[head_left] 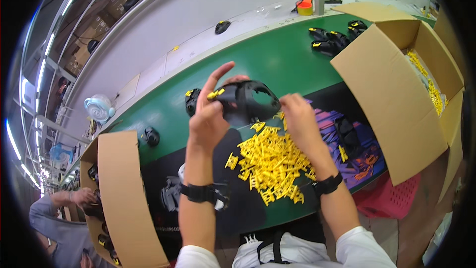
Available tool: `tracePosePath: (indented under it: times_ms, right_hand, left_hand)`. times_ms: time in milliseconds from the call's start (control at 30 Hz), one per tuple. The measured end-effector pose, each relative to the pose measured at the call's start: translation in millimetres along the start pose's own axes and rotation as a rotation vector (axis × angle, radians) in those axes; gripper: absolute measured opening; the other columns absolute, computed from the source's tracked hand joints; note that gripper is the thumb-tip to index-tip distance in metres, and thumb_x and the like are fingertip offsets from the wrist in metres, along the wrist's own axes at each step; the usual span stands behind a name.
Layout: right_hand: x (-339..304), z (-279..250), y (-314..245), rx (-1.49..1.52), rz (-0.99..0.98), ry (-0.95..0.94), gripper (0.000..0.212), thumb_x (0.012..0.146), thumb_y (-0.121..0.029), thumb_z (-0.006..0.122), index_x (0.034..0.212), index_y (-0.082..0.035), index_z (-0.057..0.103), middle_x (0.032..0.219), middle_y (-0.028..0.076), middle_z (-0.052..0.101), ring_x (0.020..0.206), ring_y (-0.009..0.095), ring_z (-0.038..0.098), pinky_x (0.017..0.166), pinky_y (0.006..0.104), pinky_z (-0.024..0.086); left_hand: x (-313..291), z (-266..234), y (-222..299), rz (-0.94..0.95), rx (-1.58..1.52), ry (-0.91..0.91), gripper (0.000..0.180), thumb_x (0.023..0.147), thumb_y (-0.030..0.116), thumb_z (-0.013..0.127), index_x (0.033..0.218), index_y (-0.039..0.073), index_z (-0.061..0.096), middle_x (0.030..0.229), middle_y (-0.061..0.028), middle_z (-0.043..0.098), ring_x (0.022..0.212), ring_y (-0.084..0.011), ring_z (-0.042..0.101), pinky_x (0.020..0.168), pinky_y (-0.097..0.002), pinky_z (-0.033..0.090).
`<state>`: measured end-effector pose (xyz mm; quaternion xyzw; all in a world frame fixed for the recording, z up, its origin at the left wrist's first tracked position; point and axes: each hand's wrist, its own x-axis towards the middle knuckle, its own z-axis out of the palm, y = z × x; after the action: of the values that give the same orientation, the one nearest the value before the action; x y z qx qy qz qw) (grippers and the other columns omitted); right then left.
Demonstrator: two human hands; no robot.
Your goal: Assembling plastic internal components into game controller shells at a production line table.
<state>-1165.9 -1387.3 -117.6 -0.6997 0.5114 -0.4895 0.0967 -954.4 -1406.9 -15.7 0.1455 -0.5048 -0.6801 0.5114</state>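
Observation:
My left hand (208, 119) holds a black hollow plastic shell (243, 100) above the table, its index finger stretched up and away. The shell has a large round opening at its right end, and a yellow plastic clip (216, 93) sits at its left end. At the shell's right rim, my right hand (301, 121) is closed with fingertips pinched against the edge; whether a small part is between them is hidden. Below both hands lies a heap of yellow plastic clips (272, 161) on a black mat (238, 216).
Open cardboard boxes stand at right (391, 99) and left (124, 193). Black shells with yellow clips (329, 42) lie at the far right of the green table (277, 69). A black part (347, 131) rests on a purple patterned mat (325, 124). At left, another person's hand (83, 196) reaches into the box.

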Motion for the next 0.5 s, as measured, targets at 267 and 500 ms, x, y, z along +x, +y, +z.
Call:
tracePosePath:
  times_ms: [267, 500]
  right_hand:
    - [1.2, -5.6, -5.5, 0.892, 0.382, -0.021, 0.021, 0.096, 0.003, 0.057, 0.117, 0.002, 0.06, 0.107, 0.006, 0.06, 0.089, 0.009, 0.064, 0.073, 0.0226, 0.048]
    - [-1.1, -1.4, -18.5, 0.965, 0.522, -0.134, 0.036, 0.092, -0.001, 0.067, 0.127, 0.002, 0.061, 0.115, 0.008, 0.061, 0.104, 0.012, 0.061, 0.089, 0.0252, 0.05]
  left_hand:
    - [-68.2, 10.6, -25.5, 0.102, -0.344, -0.068, 0.116, 0.063, 0.02, 0.074, 0.16, 0.006, 0.012, 0.117, -0.0209, 0.058, 0.117, -0.0457, 0.059, 0.099, -0.0595, 0.051]
    - [-90.2, -12.4, -47.3, 0.083, -0.351, 0.146, 0.111, 0.071, 0.029, 0.079, 0.16, 0.005, 0.015, 0.109, -0.0191, 0.061, 0.099, -0.0303, 0.066, 0.087, -0.0454, 0.058]
